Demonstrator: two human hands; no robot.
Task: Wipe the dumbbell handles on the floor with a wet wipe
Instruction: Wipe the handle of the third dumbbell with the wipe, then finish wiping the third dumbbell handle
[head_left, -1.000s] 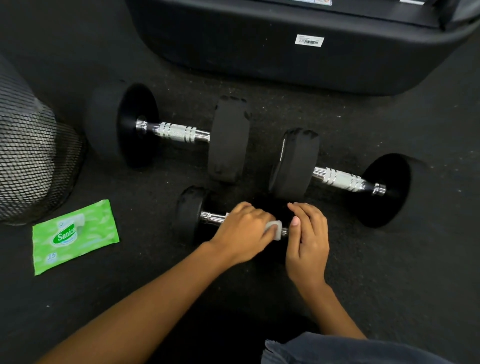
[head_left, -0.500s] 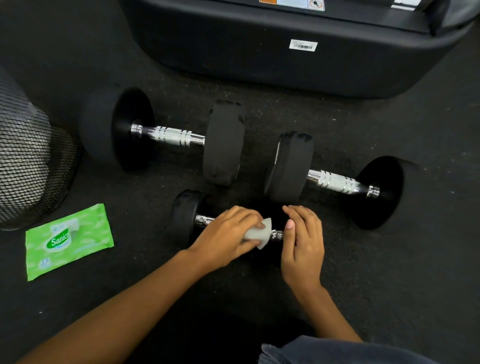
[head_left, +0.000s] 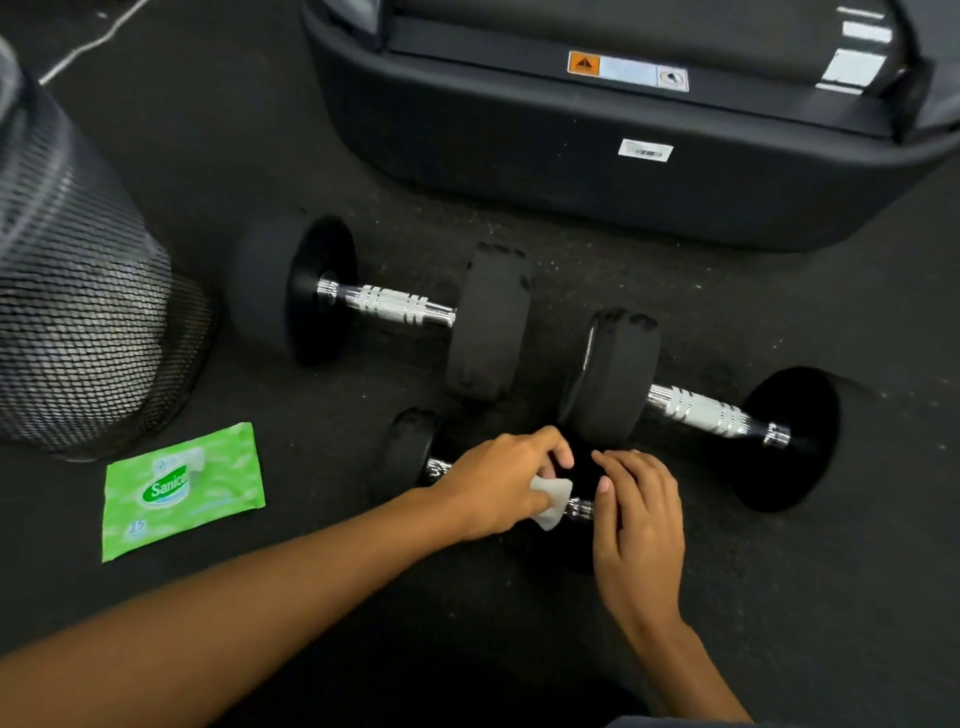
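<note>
So here we're down on the dark gym floor (head_left: 841, 597) with three dumbbells laid out. The small dumbbell (head_left: 410, 449) sits in the lower middle of the frame, right under our hands. Our left hand (head_left: 498, 483) is clamped on the wet wipe (head_left: 551, 501), fingers curled over it and over the small chrome handle (head_left: 581, 510), so the wipe sits against the bar with a white corner poking out by the thumb. Only short bits of that handle show on either side of the hand. Our right hand (head_left: 636, 514) is just to the right, fingers loosely bent and laid over the black end weight on that side. It rests on top rather than gripping.

Above the hands are the two bigger ones. The left big dumbbell (head_left: 493, 322) is centre-left, with its knurled handle (head_left: 395, 304) fully showing. The right big dumbbell (head_left: 618, 379) sits centre-right and a bit lower, also with its bare handle (head_left: 701, 413) showing. Their inner heads sit close together; we can't tell if they touch.

The green wipes pack (head_left: 182, 491) lies flat at lower left, and the black mesh bin (head_left: 78, 322) stands at the left edge just above it. A big black machine base (head_left: 571, 171) with stickers fills the top.
</note>
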